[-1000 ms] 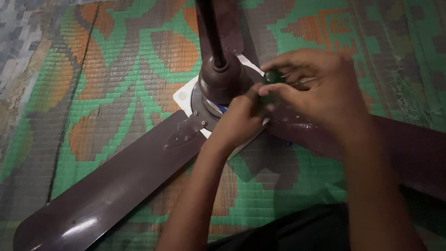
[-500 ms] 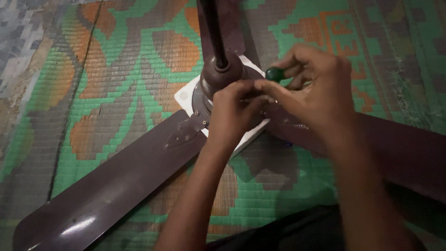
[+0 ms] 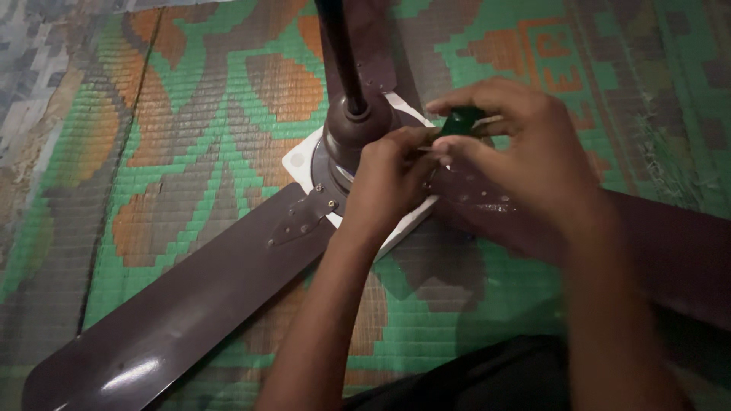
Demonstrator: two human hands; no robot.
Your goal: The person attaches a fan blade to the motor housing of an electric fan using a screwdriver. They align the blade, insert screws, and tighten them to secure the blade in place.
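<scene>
So here's where things stand: a brown ceiling fan [image 3: 346,144] lies on a green and orange woven mat [image 3: 190,114] on the floor, with its down rod [image 3: 339,53] running toward the top of the view. The motor housing sits on a white square piece [image 3: 298,158], maybe foam or cardboard, hard to tell. One blade [image 3: 175,312] stretches out to the lower left, and its bracket [image 3: 304,215] looks like it's got its screws in, so I'd call that blade mounted. Another blade [image 3: 670,243] goes off to the right under the right forearm, and a third runs up beside the rod, mostly cut off at the top edge. From what shows, the blades are on and the fiddly work is now at the hub itself. Whether anything is left under the hands I can't see, they cover that spot.

Hands: the left hand [image 3: 388,183] comes up from the bottom of the view and rests right against the motor housing, fingers curled in and pressed together on something small at the hub's right side. What exactly it grips is hidden. The right hand [image 3: 525,152] reaches in from the right, arched over the hub, thumb and forefinger pinching a small dark green piece [image 3: 461,122] just above the left hand's fingertips. It's a bit blurry, so I can't say if it's a cap, a knob or a tool handle. The two hands are touching or very nearly so.
</scene>
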